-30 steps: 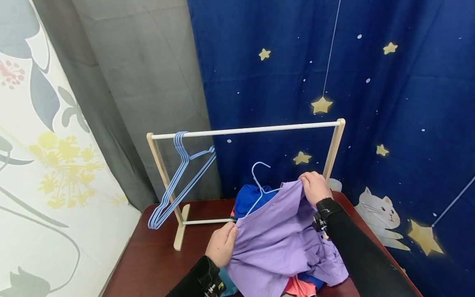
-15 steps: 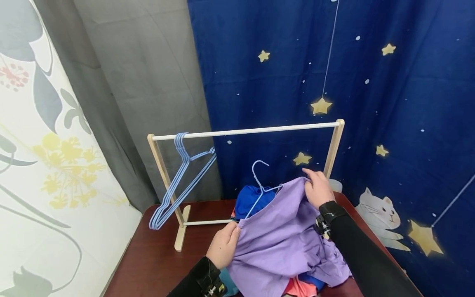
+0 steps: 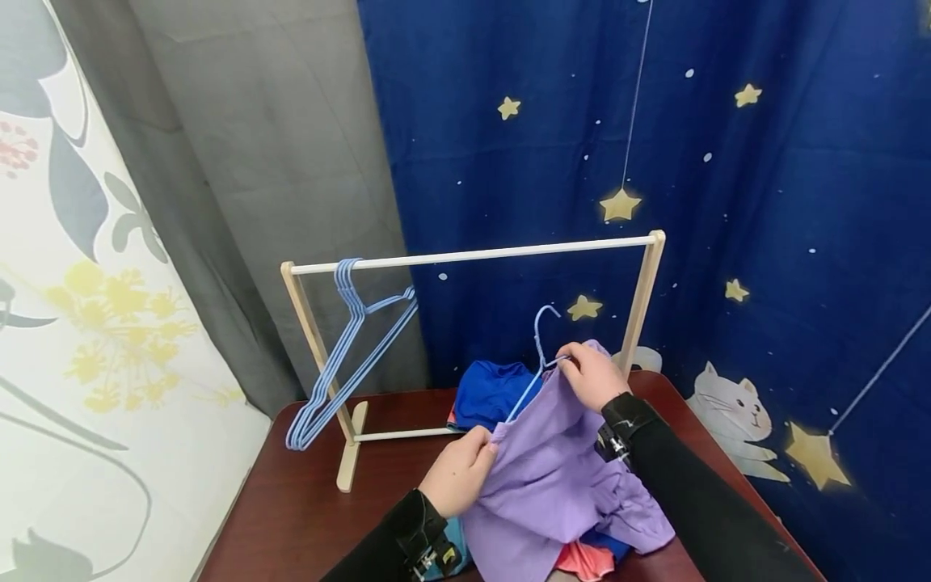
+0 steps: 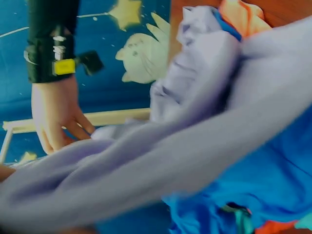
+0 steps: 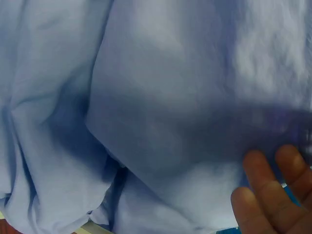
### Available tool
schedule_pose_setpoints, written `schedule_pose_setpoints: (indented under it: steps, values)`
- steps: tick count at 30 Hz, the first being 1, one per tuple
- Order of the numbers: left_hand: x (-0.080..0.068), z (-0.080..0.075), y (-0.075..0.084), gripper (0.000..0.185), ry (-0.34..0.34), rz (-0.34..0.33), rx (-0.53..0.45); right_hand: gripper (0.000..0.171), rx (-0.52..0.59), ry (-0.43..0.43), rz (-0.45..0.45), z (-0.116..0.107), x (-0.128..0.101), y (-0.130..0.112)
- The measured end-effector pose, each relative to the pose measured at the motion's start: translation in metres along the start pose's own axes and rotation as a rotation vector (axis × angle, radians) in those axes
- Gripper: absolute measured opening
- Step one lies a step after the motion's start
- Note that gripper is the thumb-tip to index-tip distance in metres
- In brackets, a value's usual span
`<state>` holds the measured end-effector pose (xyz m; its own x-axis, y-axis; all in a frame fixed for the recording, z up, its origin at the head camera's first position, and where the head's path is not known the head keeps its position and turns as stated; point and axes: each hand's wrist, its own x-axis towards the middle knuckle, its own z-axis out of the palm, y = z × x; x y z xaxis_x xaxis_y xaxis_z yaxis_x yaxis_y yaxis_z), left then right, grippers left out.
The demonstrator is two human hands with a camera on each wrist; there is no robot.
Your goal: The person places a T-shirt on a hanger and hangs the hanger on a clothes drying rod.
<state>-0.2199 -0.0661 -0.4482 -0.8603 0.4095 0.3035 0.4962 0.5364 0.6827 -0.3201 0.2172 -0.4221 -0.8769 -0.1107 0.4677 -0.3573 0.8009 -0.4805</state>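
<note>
The step in hand looks like getting the purple shirt [image 3: 553,477] onto a blue wire hanger [image 3: 537,356]; the shirt sits in front of the wooden rack [image 3: 465,257], on top of a heap of clothes [image 3: 494,392] on the dark red table [image 3: 305,517]. The right hand [image 3: 592,373] curls its fingers round the top of the shirt and pinches the hanger just under its hook; the left hand [image 3: 460,477] pinches the shirt's edge, lower and nearer the person. The next move, I think, calls for pushing the thin wire into the soft cloth without letting go. The shirt is floppy and smooth; the hanger is thin and bendy; more blue hangers [image 3: 349,356] hang at the rack's left end.
</note>
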Motion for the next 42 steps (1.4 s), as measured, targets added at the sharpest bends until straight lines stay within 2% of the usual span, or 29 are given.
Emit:
schedule_pose_setpoints:
  steps: [4,6,11,16,20,23,31,38,42]
  values:
    - [0.005,-0.001,0.018,0.012,-0.112,-0.006,-0.015,0.022,0.050,0.023,0.044,-0.007,0.006,0.005]
    - [0.007,0.000,0.025,0.014,-0.148,0.006,-0.005,0.023,0.069,0.034,0.052,-0.011,0.011,0.005]
    - [0.011,0.004,0.033,0.023,-0.153,0.091,0.040,0.028,0.115,0.040,0.050,-0.023,0.021,0.007]
    - [0.018,0.011,0.041,0.022,-0.174,0.159,-0.091,0.031,0.147,0.042,0.075,-0.039,0.030,0.007]
    - [0.030,0.018,0.053,0.020,-0.160,0.219,-0.151,0.037,0.205,0.041,0.114,-0.054,0.038,0.006]
    - [0.042,0.026,0.065,0.021,-0.140,0.246,-0.154,0.044,0.249,0.037,0.135,-0.066,0.044,0.005]
    - [0.073,0.045,0.094,0.021,-0.101,0.231,-0.189,0.060,0.300,-0.003,0.159,-0.094,0.060,0.011]
    - [0.102,0.062,0.111,0.024,-0.066,0.215,-0.170,0.068,0.184,-0.061,0.161,-0.101,0.054,0.023]
    - [0.113,0.074,0.118,0.027,-0.055,0.193,-0.176,0.070,0.167,-0.078,0.147,-0.101,0.048,0.033]
